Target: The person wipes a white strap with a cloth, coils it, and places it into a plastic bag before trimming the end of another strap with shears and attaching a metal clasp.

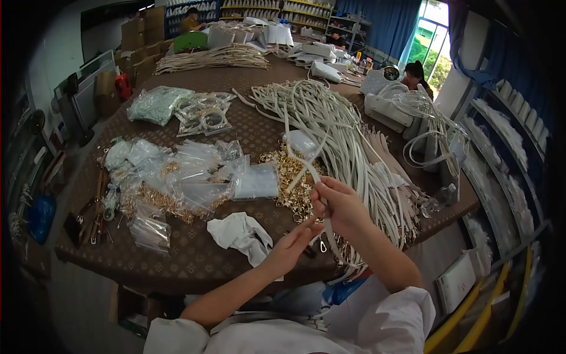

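My right hand (339, 203) is closed round a pale strap (306, 166), which runs up toward the big heap of similar straps (330, 121) and hangs down below the hand. Just to its lower left, my left hand (295, 245) has its fingers brought together near the strap; whatever lies between the fingertips is too small to make out. A metal clasp (323, 246) dangles beneath the hands. Behind them lies a pile of gold-coloured hardware (290, 171). A crumpled white cloth (240, 233) rests left of my left hand.
Clear plastic bags (197, 171) and loose gold pieces (156, 197) cover the table's left part. Farther back are a greenish bag (158, 105) and a strap bundle (212, 59). White bags (386, 112) stand at the right. People sit at the far side.
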Motion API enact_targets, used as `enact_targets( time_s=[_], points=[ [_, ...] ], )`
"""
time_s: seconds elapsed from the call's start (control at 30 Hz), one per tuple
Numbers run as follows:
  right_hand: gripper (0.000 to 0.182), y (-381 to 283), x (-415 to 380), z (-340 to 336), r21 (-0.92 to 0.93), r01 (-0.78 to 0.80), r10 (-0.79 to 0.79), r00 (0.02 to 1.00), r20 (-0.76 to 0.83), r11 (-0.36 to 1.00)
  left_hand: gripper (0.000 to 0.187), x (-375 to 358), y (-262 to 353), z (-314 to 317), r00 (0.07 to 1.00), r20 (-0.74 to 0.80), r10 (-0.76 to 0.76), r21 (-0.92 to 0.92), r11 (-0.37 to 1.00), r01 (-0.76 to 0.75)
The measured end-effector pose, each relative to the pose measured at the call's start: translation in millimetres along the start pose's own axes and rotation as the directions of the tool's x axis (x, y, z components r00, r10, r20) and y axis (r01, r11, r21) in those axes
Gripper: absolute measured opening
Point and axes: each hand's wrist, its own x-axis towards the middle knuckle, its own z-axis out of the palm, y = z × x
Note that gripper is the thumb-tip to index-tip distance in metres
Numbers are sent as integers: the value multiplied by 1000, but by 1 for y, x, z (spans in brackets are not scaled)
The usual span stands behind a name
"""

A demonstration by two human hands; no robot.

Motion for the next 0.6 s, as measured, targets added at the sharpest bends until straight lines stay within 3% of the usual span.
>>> enact_targets(
  time_s=[0.03,0.07,0.13,0.17,0.2,0.27,0.3,0.33,0.37,0.4,0.47,0.53,0.6],
  points=[
    [13,2,-2,2,-8,-18,18,1000,2,1000,33,-1,5,8,986,89,-139,-251,955,157],
    [14,3,-2,5,51,49,-50,999,20,998,33,-5,12,9,987,77,-144,-259,953,159],
    [14,-1,1,4,151,173,-176,984,7,973,29,-17,28,7,886,413,-212,-207,925,318],
    [16,-9,-1,-4,186,210,-214,977,6,960,26,-25,34,6,883,396,-253,-257,892,371],
    [17,-21,-5,-15,219,248,-255,967,3,944,26,-32,40,0,885,385,-261,-262,889,376],
    [21,-49,-20,-32,334,321,-368,926,86,886,23,-44,56,-23,862,412,-295,-29,942,335],
    [23,-60,-31,-38,346,403,-446,894,52,847,23,-52,64,-31,865,399,-304,-37,937,347],
    [24,-72,-42,-45,358,483,-522,853,14,799,22,-59,73,-41,859,422,-291,114,957,268],
    [27,-86,-52,-57,377,519,-593,798,107,767,20,-68,78,-51,847,449,-284,263,948,179],
    [30,-102,-63,-71,402,552,-657,729,192,730,20,-77,76,-61,847,439,-301,263,944,199],
    [31,-133,-87,-105,406,680,-782,598,176,611,15,-91,70,-84,853,408,-327,395,905,158],
    [33,-161,-128,-126,163,837,-852,521,48,522,13,-103,69,-106,875,373,-308,416,899,139],
    [37,-171,-174,-148,188,868,-887,440,141,460,11,-116,68,-128,899,329,-288,428,894,129]
  ],
)
